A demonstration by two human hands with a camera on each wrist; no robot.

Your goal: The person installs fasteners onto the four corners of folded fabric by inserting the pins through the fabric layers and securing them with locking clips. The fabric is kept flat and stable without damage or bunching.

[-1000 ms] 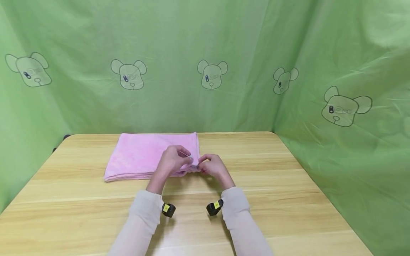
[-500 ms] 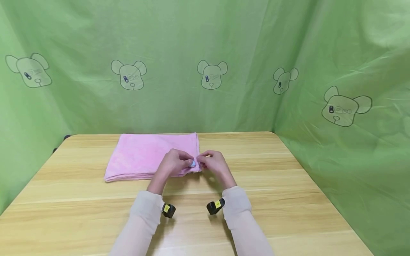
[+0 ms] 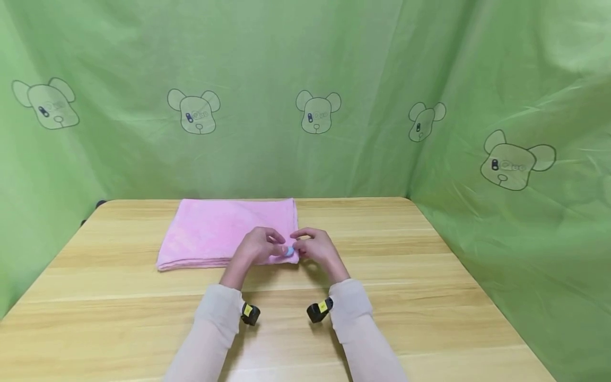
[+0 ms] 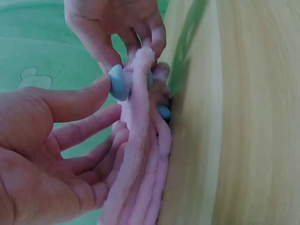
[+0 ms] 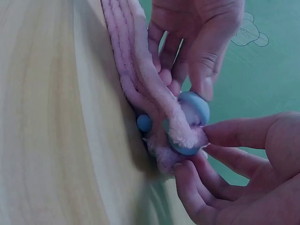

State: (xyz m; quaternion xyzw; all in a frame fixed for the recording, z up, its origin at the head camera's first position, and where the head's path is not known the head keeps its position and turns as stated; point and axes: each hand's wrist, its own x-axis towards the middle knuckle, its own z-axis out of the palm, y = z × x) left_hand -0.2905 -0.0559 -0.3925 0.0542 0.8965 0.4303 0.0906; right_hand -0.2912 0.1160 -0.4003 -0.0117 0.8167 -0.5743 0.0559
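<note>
A folded pink fleece blanket lies on the table, its layers showing along the near edge. At its near right corner sits a pale blue rounded clip, with a blue cap on each side of the top layer in both wrist views. The left hand touches the upper cap with its thumb tip, its other fingers extended and loose over the cloth. From the right, the right hand pinches the cloth corner beside the clip. Another small blue piece shows lower down, near the table; cloth partly hides it.
The wooden table extends to both sides and in front of the blanket. Green curtains with bear-head outlines hang behind and at the sides. A small black camera is on the left wrist and another black camera on the right wrist.
The left hand has lowered slightly, and its thumb has moved onto the blue clip, which shows more now. The right hand has shifted slightly at the corner, which lies flatter. The blanket stays put.
</note>
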